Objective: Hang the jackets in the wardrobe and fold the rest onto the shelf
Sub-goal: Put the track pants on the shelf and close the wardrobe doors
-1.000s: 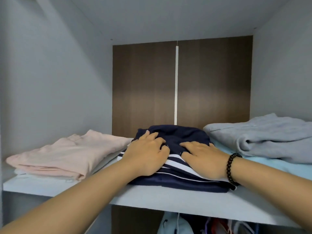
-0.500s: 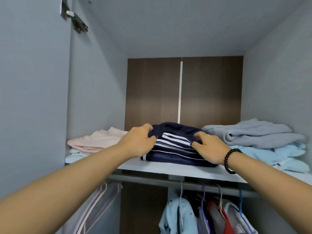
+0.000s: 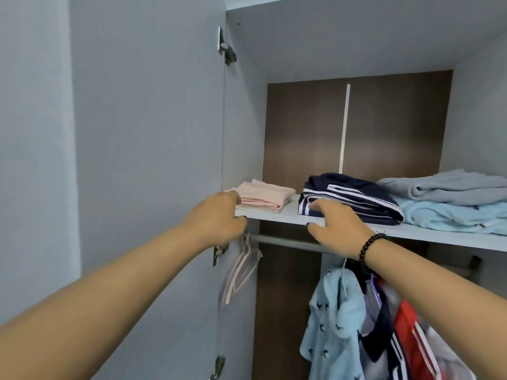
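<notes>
Shelf (image 3: 288,213): three folded piles; left hand (image 3: 219,218), right hand (image 3: 337,229) both relaxed, empty.

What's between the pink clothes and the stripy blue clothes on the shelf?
Nothing: in the head view, only bare white shelf separates the pink clothes from the stripy blue clothes.

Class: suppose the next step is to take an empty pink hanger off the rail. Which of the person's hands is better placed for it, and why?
The left hand, probably. It hovers at the shelf edge directly above the pink hangers, empty. The right hand is further right, by the navy striped garment.
</notes>
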Tool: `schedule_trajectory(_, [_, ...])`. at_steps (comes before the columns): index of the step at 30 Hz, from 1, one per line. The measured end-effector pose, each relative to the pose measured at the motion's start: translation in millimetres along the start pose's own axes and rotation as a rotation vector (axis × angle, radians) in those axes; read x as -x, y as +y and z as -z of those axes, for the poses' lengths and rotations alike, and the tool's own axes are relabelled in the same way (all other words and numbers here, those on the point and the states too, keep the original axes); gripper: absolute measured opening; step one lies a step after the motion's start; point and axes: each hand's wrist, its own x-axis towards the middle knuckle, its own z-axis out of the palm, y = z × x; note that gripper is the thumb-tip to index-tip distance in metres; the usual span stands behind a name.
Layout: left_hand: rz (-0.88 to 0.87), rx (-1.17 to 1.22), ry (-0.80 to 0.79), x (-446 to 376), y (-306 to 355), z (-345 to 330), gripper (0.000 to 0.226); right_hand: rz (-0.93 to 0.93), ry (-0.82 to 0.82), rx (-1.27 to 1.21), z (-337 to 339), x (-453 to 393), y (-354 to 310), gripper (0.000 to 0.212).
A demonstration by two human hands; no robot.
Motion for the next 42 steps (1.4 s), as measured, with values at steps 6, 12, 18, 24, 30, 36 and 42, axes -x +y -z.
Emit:
schedule_trajectory(6, [-0.004,-0.139,0.031,71,-48,42,0.05,0.209,0.01,-0.012,-8,10,-92,0.048])
schedule_trajectory(12, [-0.092,-0.205,0.12,139,-84,70,0.046,0.567,0.139,0.067,-5,1,-181,0.045])
schedule_trajectory(18, [-0.192,-0.092,0.497,179,-107,75,0.049,1.152,0.274,0.127,-2,-5,-247,0.034])
schedule_trajectory(24, [0.024,0.009,0.342,191,-114,78,0.081,1.209,0.337,0.329,-8,-26,-268,0.046])
schedule_trajectory(30, [0.261,0.347,0.23,183,-99,72,0.099,1.221,0.37,0.439,-12,-32,-255,0.056])
schedule_trajectory(36, [0.308,0.328,0.374,173,-75,65,0.058,1.251,0.417,0.432,-6,-29,-230,0.056])
schedule_trajectory(42, [0.116,0.289,0.36,167,-50,56,0.044,1.242,0.452,0.439,14,-19,-172,0.06])
